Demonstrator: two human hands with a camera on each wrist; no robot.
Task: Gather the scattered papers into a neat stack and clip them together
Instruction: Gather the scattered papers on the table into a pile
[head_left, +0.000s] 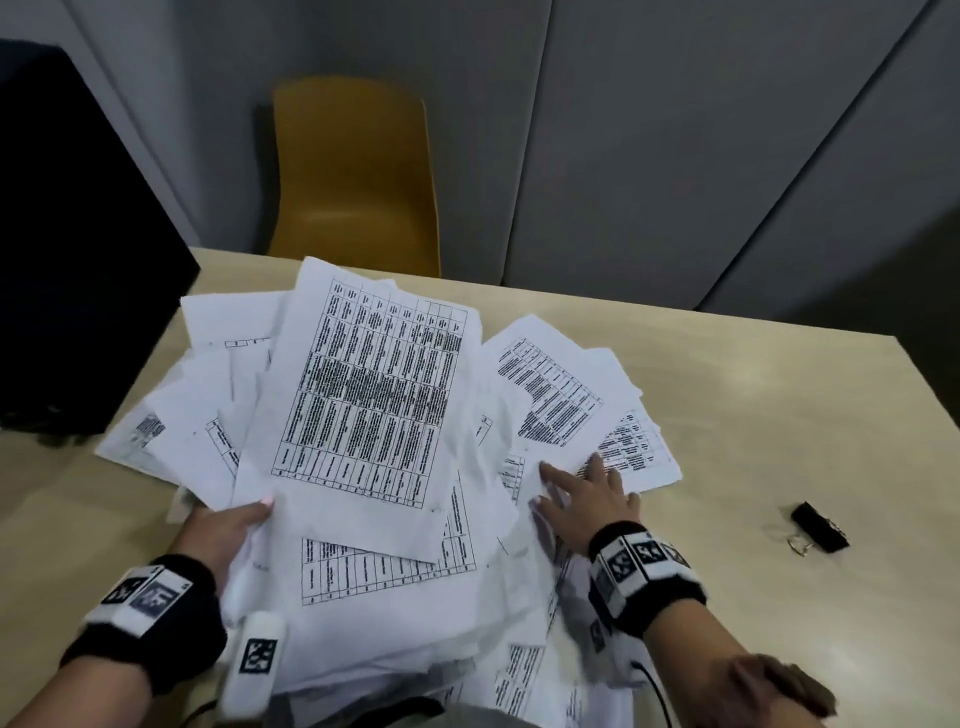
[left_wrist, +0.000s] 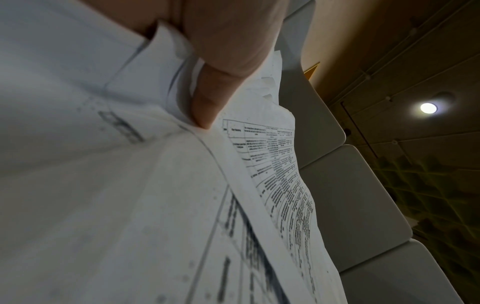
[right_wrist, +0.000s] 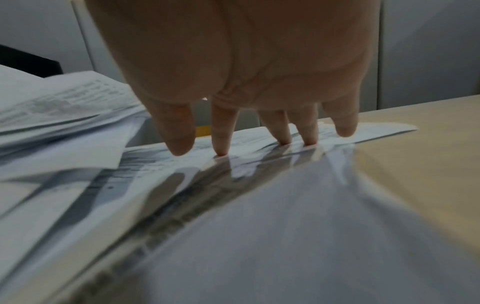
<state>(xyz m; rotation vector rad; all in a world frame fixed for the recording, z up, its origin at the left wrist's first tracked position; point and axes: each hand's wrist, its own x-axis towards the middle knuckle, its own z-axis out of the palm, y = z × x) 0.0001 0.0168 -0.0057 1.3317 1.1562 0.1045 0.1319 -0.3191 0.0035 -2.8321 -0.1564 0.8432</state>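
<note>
White printed papers (head_left: 363, 395) with black tables lie fanned over the middle of the beige table (head_left: 779, 415). My left hand (head_left: 228, 525) grips a bundle of sheets at its near left edge, thumb on top, and lifts it off the table. In the left wrist view the thumb (left_wrist: 205, 102) pinches the papers (left_wrist: 130, 185). My right hand (head_left: 576, 493) lies flat with spread fingers on the right-hand sheets. The right wrist view shows its fingertips (right_wrist: 222, 148) pressing the papers (right_wrist: 259, 226). A black binder clip (head_left: 820, 527) lies on the table to the right, apart from both hands.
A yellow chair (head_left: 353, 176) stands behind the table's far edge. A black box-like object (head_left: 67, 260) sits at the far left of the table. Grey wall panels (head_left: 675, 130) close the back. Some sheets overhang the near edge.
</note>
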